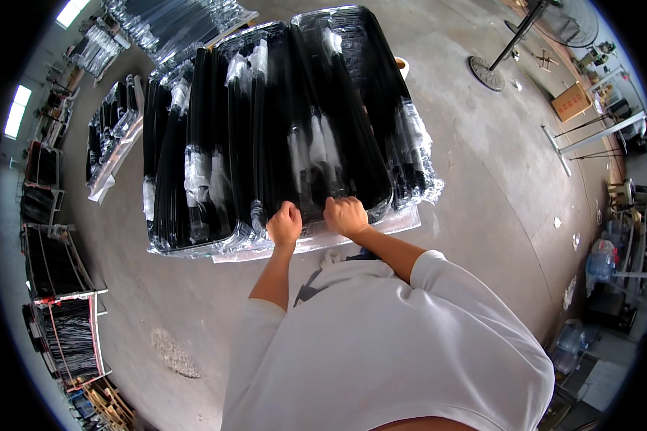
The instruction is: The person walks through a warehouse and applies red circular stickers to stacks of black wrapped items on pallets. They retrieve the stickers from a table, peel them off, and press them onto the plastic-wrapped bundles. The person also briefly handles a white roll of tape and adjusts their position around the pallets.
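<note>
Several bundles of long, thin black strips [266, 136] lie side by side before me, bound with white and clear wraps. Clear plastic film [248, 238] covers their near ends. My left hand [285, 224] is closed at the near edge, knuckles up, on the film there. Just to its right, my right hand [346, 217] is also closed on the film at the end of a broad, rounded bundle [359, 154]. The fingertips of both hands are mostly hidden. A pale sheet [402, 220] sticks out beneath the bundles.
A smaller wrapped stack [111, 136] stands to the left, and a large film-wrapped stack [172, 25] at the back. Racks of black strips [65, 337] line the left side. At the right are a fan stand's round base [487, 73], a cardboard box [572, 102] and water jugs [601, 266].
</note>
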Tool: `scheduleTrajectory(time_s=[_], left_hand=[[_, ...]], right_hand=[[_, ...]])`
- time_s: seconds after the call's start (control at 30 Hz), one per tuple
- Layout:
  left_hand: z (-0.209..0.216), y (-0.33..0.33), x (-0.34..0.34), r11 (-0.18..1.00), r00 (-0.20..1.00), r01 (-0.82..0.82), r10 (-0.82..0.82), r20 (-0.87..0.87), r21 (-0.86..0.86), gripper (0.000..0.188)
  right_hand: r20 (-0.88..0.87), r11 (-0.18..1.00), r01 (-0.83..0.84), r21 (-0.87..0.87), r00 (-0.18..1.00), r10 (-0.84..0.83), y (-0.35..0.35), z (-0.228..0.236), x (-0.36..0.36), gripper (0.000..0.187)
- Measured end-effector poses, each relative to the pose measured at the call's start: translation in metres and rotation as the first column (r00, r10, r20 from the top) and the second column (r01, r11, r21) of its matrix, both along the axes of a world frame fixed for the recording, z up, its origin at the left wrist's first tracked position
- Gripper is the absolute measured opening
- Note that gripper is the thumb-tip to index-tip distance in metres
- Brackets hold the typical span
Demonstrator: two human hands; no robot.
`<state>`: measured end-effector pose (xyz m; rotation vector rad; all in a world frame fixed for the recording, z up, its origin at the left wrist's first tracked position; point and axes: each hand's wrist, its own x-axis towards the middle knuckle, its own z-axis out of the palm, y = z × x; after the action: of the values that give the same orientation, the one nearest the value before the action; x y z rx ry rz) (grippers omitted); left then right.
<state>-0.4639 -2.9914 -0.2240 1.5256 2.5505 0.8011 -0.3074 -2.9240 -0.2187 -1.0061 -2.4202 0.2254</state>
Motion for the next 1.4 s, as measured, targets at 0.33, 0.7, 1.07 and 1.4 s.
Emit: scheduleTrajectory(time_s=[0.33,0.7,1.07,1.4], left_hand=[[0.0016,-0.0005,-0.0006,0.999,1.0,-0.021,0.021,0.012,-0.03,0.007],[0.0007,0.0001,0.001,1.0,0.999,-0.026,0.026,-0.022,0.01,0.006],[0.007,0.0026,0.0044,1.0,0.998,-0.018,0.017,-0.065,-0.016,0.01],[0.0067,0.0016,0.0039,1.0,0.999,-0.028,0.028,-0.039,-0.012,0.009]], right_hand=[[-0.023,0.999,-0.022,-0.04,1.0,0.021,0.0009,0.0011,-0.0005,0.012],[-0.004,0.999,-0.003,-0.041,1.0,0.003,-0.0003,0.0008,0.0001,0.011],[-0.029,1.0,-0.007,0.002,1.0,0.007,0.0007,-0.0017,0.003,0.011],[-0.015,1.0,-0.025,-0.011,1.0,0.025,0.0001,0.0024,0.0036,0.01]])
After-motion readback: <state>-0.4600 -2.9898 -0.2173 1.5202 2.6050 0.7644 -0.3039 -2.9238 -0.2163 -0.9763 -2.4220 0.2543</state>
